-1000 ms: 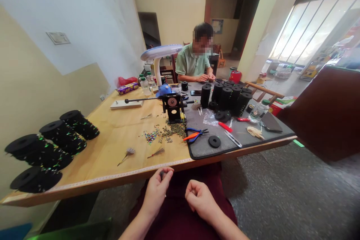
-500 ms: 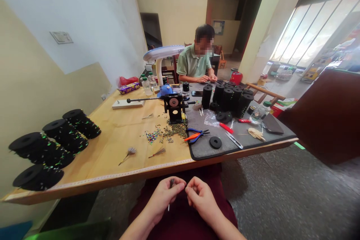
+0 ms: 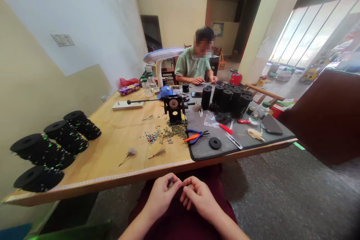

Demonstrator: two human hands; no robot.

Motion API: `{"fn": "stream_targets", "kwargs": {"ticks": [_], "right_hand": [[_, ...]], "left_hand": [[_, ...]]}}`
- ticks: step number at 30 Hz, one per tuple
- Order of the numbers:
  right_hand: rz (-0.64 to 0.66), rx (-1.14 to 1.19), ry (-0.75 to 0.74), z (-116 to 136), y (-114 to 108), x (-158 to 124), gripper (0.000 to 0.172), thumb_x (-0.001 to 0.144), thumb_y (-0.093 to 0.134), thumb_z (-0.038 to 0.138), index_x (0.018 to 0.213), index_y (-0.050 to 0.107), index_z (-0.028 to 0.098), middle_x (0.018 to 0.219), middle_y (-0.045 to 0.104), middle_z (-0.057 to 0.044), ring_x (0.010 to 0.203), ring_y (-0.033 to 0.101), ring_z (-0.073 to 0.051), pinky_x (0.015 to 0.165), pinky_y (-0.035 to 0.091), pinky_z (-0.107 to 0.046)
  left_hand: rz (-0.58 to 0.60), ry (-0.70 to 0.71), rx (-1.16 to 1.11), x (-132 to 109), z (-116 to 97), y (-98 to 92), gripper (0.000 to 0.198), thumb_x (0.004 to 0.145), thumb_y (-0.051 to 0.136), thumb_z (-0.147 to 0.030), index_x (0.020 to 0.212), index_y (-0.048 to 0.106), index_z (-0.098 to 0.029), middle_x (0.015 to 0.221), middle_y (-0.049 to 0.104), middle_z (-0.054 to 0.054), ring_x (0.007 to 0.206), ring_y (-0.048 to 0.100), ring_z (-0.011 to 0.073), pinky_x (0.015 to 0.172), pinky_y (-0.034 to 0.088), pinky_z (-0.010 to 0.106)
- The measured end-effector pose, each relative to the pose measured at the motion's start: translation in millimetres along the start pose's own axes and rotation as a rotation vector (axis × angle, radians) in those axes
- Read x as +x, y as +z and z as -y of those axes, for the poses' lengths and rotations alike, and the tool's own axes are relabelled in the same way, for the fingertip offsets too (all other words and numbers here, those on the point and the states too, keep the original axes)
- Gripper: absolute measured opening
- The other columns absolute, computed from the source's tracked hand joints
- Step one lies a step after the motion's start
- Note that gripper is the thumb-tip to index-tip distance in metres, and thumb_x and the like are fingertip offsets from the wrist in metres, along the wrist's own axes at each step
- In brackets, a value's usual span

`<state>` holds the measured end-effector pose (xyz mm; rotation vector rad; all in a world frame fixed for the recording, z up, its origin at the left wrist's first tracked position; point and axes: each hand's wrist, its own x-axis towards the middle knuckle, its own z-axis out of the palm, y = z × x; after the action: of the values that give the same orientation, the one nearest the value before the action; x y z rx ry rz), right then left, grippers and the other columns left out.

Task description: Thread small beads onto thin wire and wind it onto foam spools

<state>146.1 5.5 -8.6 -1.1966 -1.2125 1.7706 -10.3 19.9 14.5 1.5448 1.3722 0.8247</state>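
Observation:
My left hand (image 3: 165, 192) is closed, its thumb and forefinger pinched together above my lap. The dark tip of a small bundle of fine strands (image 3: 170, 182) shows inside its curled fingers. My right hand (image 3: 197, 194) meets it, fingertips touching the left ones. Its thumb and forefinger are pinched, the other fingers curled, and whatever lies between them is too small to make out. On the table edge in front lie two similar bundles, one pale-tipped bundle (image 3: 131, 152) and one reddish-stemmed bundle (image 3: 157, 153).
A black winding device (image 3: 174, 108) stands mid-table beside loose metal pieces (image 3: 174, 131) and coloured beads (image 3: 152, 137). Pliers (image 3: 196, 136), a foam disc (image 3: 215, 143) and tweezers (image 3: 234, 141) lie on the grey mat (image 3: 202, 152). Black foam spools (image 3: 29, 178) stand left. A co-worker (image 3: 194, 63) sits opposite.
My hands have come together and risen slightly, the right moving left until the fingertips meet. The bundle in my left hand is now more hidden. The co-worker's hands have shifted slightly.

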Motion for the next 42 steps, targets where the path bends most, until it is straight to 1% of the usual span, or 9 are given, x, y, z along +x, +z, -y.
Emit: {"fn": "stream_targets", "kwargs": {"ticks": [5, 7, 16, 22, 25, 28, 32, 36, 42], "right_hand": [[-0.065, -0.262, -0.085, 7, 1, 0, 0.033, 0.079, 0.053, 0.045, 0.084, 0.051, 0.012, 0.054, 0.054, 0.001, 0.044, 0.043, -0.003, 0.046, 0.032, -0.012], [-0.099, -0.342, -0.126, 6, 1, 0, 0.033, 0.080, 0.052, 0.044, 0.075, 0.051, 0.011, 0.050, 0.051, 0.001, 0.044, 0.041, -0.002, 0.047, 0.029, -0.013], [-0.116, -0.066, -0.108, -6, -6, 9, 0.060, 0.066, 0.050, 0.074, 0.071, 0.035, 0.016, 0.041, 0.033, 0.008, 0.037, 0.027, -0.001, 0.040, 0.016, -0.014], [-0.094, -0.009, -0.080, -16, -13, 17, 0.067, 0.059, 0.050, 0.080, 0.071, 0.033, 0.017, 0.038, 0.031, 0.009, 0.034, 0.024, -0.001, 0.039, 0.012, -0.015], [-0.095, 0.002, -0.069, -18, -15, 16, 0.068, 0.057, 0.051, 0.081, 0.071, 0.032, 0.017, 0.037, 0.030, 0.010, 0.033, 0.023, 0.000, 0.038, 0.013, -0.014], [-0.082, 0.019, -0.063, -19, -15, 15, 0.069, 0.056, 0.051, 0.082, 0.070, 0.031, 0.017, 0.036, 0.030, 0.010, 0.032, 0.022, 0.000, 0.038, 0.012, -0.014], [-0.092, 0.050, -0.065, -18, -15, 13, 0.068, 0.057, 0.053, 0.080, 0.071, 0.032, 0.016, 0.036, 0.033, 0.009, 0.032, 0.023, 0.001, 0.037, 0.011, -0.012], [-0.145, 0.132, -0.019, -7, -17, 7, 0.066, 0.059, 0.054, 0.077, 0.075, 0.032, 0.017, 0.040, 0.044, 0.007, 0.030, 0.028, -0.001, 0.032, 0.016, -0.012], [-0.214, 0.124, -0.049, 21, -25, -7, 0.056, 0.066, 0.057, 0.066, 0.078, 0.037, 0.015, 0.054, 0.059, -0.001, 0.039, 0.046, -0.004, 0.034, 0.026, -0.010]], "left_hand": [[0.040, 0.105, 0.133, -1, -2, 2.1, 0.023, 0.079, 0.054, -0.034, 0.069, 0.063, -0.016, 0.059, 0.059, 0.002, 0.055, 0.045, 0.0132, 0.053, 0.029, 0.023], [0.054, 0.125, 0.203, 0, -2, 0.4, 0.022, 0.081, 0.053, -0.033, 0.071, 0.063, -0.017, 0.058, 0.058, 0.001, 0.053, 0.044, 0.0131, 0.052, 0.028, 0.023], [-0.095, 0.201, 0.648, 35, -22, -26.8, 0.019, 0.085, 0.047, -0.029, 0.091, 0.061, -0.017, 0.085, 0.065, 0.008, 0.078, 0.059, 0.0229, 0.069, 0.037, 0.031], [-0.084, 0.183, 0.789, 60, -19, -22.7, 0.034, 0.078, 0.053, -0.017, 0.112, 0.057, -0.015, 0.106, 0.062, 0.011, 0.099, 0.056, 0.0258, 0.085, 0.040, 0.034], [-0.102, 0.209, 0.789, 64, -20, -24.6, 0.045, 0.076, 0.057, -0.019, 0.121, 0.053, -0.016, 0.114, 0.059, 0.011, 0.104, 0.054, 0.0253, 0.088, 0.039, 0.034], [-0.185, 0.217, 0.791, 68, -26, -37.3, 0.034, 0.081, 0.055, -0.026, 0.114, 0.056, -0.018, 0.113, 0.060, 0.009, 0.103, 0.054, 0.0216, 0.088, 0.039, 0.030], [-0.285, 0.107, 0.833, 82, -32, -60.2, 0.018, 0.087, 0.044, -0.024, 0.090, 0.061, -0.019, 0.094, 0.066, 0.006, 0.087, 0.060, 0.0181, 0.074, 0.041, 0.027], [-0.260, -0.016, 0.889, 102, -30, -69.7, 0.016, 0.085, 0.048, -0.026, 0.083, 0.061, -0.018, 0.085, 0.068, 0.007, 0.079, 0.062, 0.0216, 0.065, 0.040, 0.029], [-0.181, -0.107, 0.964, 117, -21, -67.4, 0.017, 0.083, 0.046, -0.024, 0.085, 0.061, -0.016, 0.089, 0.068, 0.013, 0.086, 0.062, 0.0278, 0.066, 0.041, 0.032]]}}
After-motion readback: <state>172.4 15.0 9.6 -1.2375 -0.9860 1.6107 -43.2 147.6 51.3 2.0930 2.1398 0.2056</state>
